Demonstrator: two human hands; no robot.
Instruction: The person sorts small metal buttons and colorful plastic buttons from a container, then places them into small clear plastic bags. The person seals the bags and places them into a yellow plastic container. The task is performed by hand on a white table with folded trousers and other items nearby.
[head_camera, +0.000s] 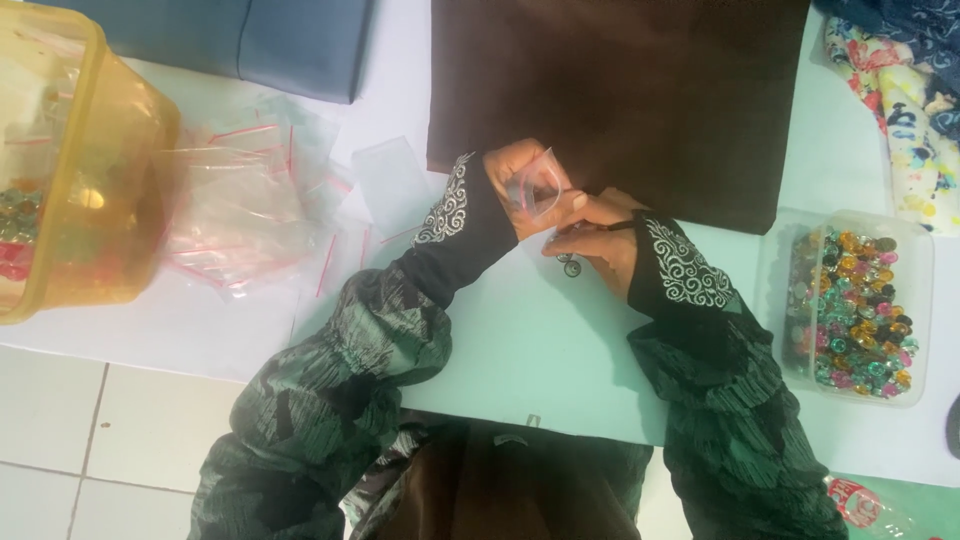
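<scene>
My left hand (520, 175) holds a small clear plastic bag (537, 187) with its mouth toward my right hand. My right hand (600, 240) pinches a small round dark bead (571, 267) with a metal rim, just below the bag. Both hands meet at the near edge of a dark brown cloth (620, 90) on a pale table (520, 350). Black cuffs with white swirl embroidery cover both wrists.
A clear tub (855, 305) of coloured gems sits at the right. A heap of empty zip bags (250, 200) lies left of centre, beside a yellow plastic container (80, 170). A blue folder (260, 40) and floral fabric (900, 90) lie at the far edge.
</scene>
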